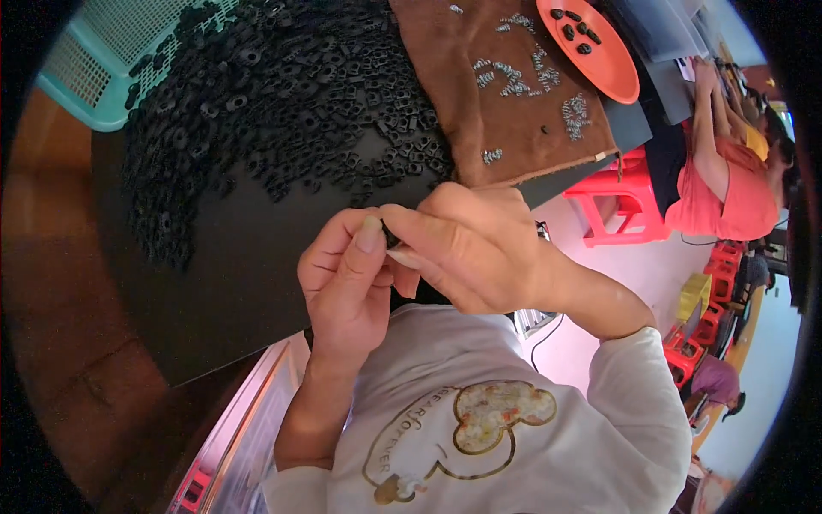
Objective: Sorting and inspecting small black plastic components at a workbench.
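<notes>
- The left hand (347, 283) and the right hand (467, 248) meet just off the near edge of the black bench (231, 283), above the person's chest.
- Both hands pinch one small black part (391, 236), held between the left thumb and the right fingertips; only a sliver of it shows, so its shape cannot be told.
- Grip state: both hands are closed in a fingertip pinch on that part; neither is free.
- Handling judgement: the part looks light, stiff and small enough to slip from the fingers. Hold it by its outer edges with the fingertips and keep it over the bench.
- A large heap of black parts (274, 94) covers the far half of the bench, spreading toward the far left corner.
- A teal plastic basket (86, 68) sits at the far left corner; the heap overlaps its rim, and some parts lie inside.
- A brown cloth (479, 128) lies along the right edge of the bench, with small metal springs (514, 77) scattered on it in loose clusters.
- An orange tray (599, 68) rests at the far right corner, holding a few dark parts.
- Red stools (621, 206) stand on the floor beyond the right edge; another person in an orange top (728, 188) sits near them.
</notes>
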Available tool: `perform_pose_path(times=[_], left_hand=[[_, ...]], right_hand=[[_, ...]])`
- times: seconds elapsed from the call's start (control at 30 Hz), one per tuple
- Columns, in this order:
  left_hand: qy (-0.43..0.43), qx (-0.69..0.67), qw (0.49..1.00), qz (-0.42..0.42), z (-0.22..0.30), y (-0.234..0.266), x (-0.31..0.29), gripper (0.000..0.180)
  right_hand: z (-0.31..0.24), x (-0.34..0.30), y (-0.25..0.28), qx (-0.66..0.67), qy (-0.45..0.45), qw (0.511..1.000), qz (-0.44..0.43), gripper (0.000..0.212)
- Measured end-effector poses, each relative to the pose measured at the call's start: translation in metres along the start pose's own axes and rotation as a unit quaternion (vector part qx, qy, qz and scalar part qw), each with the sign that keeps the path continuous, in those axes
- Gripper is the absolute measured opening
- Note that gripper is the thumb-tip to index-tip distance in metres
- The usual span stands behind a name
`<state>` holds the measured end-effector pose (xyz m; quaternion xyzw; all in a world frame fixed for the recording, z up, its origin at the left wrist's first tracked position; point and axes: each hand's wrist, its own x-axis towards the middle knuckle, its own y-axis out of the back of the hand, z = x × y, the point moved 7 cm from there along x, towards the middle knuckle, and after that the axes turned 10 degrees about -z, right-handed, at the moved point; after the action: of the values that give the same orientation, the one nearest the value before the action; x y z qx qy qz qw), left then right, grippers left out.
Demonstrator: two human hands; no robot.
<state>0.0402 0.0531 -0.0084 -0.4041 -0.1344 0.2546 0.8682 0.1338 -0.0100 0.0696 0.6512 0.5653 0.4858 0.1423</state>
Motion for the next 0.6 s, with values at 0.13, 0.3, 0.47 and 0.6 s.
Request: perform_pose_path(times=[0.13, 0.3, 0.47, 0.6], left_hand=[[-0.004, 0.036, 0.999, 0.02, 0.002, 0.001, -0.004, 0.02], [-0.02, 0.067, 0.997, 0.011, 0.011, -0.002, -0.009, 0.019], [-0.04, 0.149, 0.987, -0.041, 0.026, 0.0, -0.011, 0.019], [-0.037, 0.163, 0.985, -0.033, 0.026, 0.004, -0.013, 0.02]], right_hand=[[-0.006, -0.004, -0.003, -0.043, 0.041, 0.998, 0.024, 0.033], [0.009, 0.001, 0.015, -0.004, 0.056, 0.998, 0.014, 0.023], [0.049, 0.027, 0.01, -0.014, -0.037, 0.997, -0.068, 0.016], [0.056, 0.048, -0.011, -0.11, -0.026, 0.975, -0.191, 0.013]])
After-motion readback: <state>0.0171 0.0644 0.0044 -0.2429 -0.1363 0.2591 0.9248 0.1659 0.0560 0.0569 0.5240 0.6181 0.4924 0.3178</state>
